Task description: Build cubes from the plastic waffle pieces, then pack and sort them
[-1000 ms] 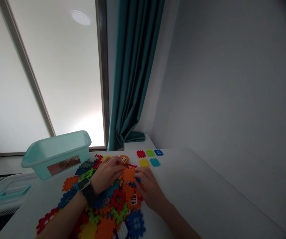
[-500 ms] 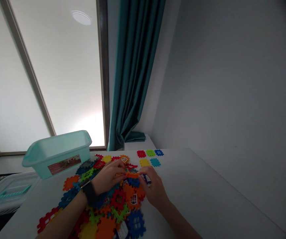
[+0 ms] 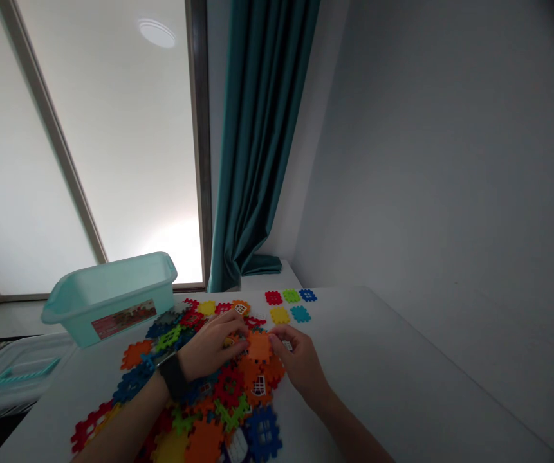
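An orange interlocking building tile [image 3: 259, 346] with notched edges is held between my two hands, its flat face turned toward me. The fingers of my left hand [image 3: 216, 344] pinch its left edge, while the thumb and forefinger of my right hand [image 3: 300, 360] grip its right edge. Beneath and around them spreads a heap of mixed tiles, among them a red tile [image 3: 229, 386], a blue window tile [image 3: 263, 432] and a green piece [image 3: 232, 411]. Part of the heap is hidden under my left forearm, which wears a dark watch [image 3: 172, 374].
Beyond my right hand, separate tiles lie in rows, including a red tile [image 3: 273, 298], a yellow tile [image 3: 279, 315] and a light blue tile [image 3: 300, 314]. A mint-green plastic tub [image 3: 127, 283] stands at the back left, beside a translucent lid [image 3: 20, 373] on the white table [image 3: 383, 386].
The orange tile has been tilted from nearly edge-on so that its broad face now shows. Both hands have stayed close to the same spot.
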`<control>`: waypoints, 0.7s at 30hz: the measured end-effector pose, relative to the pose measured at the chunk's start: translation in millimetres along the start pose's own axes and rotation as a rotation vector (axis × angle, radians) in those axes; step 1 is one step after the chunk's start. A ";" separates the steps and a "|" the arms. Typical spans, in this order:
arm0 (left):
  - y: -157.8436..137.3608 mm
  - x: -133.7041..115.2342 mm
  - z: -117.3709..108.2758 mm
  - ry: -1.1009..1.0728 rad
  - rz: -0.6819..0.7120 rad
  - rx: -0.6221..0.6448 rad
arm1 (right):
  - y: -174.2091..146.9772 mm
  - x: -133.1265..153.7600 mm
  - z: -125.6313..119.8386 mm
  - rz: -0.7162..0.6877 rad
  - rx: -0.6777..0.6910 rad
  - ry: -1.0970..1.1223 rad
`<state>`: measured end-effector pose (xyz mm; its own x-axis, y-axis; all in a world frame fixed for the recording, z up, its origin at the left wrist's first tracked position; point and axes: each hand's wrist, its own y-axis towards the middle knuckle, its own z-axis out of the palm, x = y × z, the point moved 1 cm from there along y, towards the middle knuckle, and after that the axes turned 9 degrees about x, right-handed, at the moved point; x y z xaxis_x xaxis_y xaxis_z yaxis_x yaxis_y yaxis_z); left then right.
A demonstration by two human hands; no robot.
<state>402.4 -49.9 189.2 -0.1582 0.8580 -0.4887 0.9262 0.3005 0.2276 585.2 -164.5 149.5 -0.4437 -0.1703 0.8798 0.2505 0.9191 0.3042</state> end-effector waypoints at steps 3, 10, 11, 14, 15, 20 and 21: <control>-0.1 -1.1 -0.7 -0.012 0.006 0.001 | -0.2 0.0 0.5 0.009 0.007 0.021; 0.1 -4.0 -2.1 -0.017 0.012 -0.011 | -2.5 -0.3 1.2 -0.083 -0.028 -0.137; 0.0 -4.3 -2.3 -0.011 0.010 -0.016 | -3.2 -0.1 1.3 -0.133 -0.052 -0.196; -0.5 -5.7 -3.5 -0.009 0.002 -0.017 | -5.6 1.4 1.4 -0.324 -0.100 -0.363; -0.7 -6.4 -3.9 -0.016 0.001 -0.007 | -6.4 2.0 1.2 -0.385 -0.097 -0.402; -1.6 -9.2 -4.8 -0.069 0.010 0.078 | -8.8 5.1 -2.1 -0.596 -0.038 -0.483; -1.8 -9.3 -4.5 -0.086 0.018 0.093 | -9.0 5.8 -2.7 -0.618 -0.029 -0.487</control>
<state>400.7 -56.5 197.1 -0.1152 0.8226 -0.5568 0.9570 0.2421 0.1597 582.7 -174.7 152.8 -0.8356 -0.4660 0.2908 -0.1450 0.6977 0.7015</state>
